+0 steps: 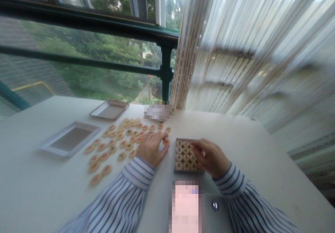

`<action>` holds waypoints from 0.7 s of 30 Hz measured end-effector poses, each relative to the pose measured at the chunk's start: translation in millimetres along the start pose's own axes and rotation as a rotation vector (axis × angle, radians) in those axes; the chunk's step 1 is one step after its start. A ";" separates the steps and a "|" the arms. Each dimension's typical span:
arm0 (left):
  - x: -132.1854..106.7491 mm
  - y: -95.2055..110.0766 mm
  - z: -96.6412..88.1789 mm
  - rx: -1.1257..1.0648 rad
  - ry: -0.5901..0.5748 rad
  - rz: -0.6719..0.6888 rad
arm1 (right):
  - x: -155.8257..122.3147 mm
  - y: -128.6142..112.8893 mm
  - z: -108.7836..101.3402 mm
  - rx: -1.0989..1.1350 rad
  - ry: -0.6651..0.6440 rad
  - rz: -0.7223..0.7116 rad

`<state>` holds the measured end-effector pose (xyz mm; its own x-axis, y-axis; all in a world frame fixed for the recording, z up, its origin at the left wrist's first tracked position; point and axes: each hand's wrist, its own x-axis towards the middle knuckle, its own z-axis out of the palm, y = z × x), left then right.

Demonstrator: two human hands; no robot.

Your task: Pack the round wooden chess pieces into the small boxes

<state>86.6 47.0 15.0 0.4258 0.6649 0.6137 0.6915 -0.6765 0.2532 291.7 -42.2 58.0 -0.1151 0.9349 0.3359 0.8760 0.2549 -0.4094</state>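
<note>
Round wooden Chinese chess pieces (pixel 112 142) with red or dark characters lie loosely spread over the left and middle of the table. Among their right-hand edge is my left hand (pixel 151 148), its thumb and fingers curled around a Chinese chess piece (pixel 165 141). A small square box (pixel 176 156) stands to the right, holding rows of pieces (pixel 186 157) with dark characters facing up. Over the box's right side, my right hand (pixel 212 157) has its fingers pinched together and covers part of the rows. What sits between those fingertips is hidden.
Two shallow trays, one brown-rimmed (pixel 125 106) and one white-rimmed (pixel 42 149), lie at the left on the white table (pixel 261 170). A blurred-out item (pixel 158 112) is at the back. Near me are a pixelated phone-like object (pixel 185 205) and a shiny oval (pixel 215 204).
</note>
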 end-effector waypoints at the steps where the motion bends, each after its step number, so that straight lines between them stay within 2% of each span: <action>1: 0.3 3.2 -2.0 -0.016 0.012 0.013 | -2.0 0.2 -0.7 0.008 0.012 0.002; 13: -1.8 40.2 -18.0 -0.193 0.028 0.089 | -27.9 0.9 -5.5 0.122 0.111 0.024; 21: -0.9 66.8 -16.1 -0.257 0.029 0.121 | -36.5 5.1 1.1 0.285 0.213 0.046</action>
<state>123.0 -3.9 43.4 0.4771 0.5677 0.6709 0.4645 -0.8109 0.3558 299.9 -74.7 42.7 0.0477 0.8823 0.4683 0.7087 0.3005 -0.6383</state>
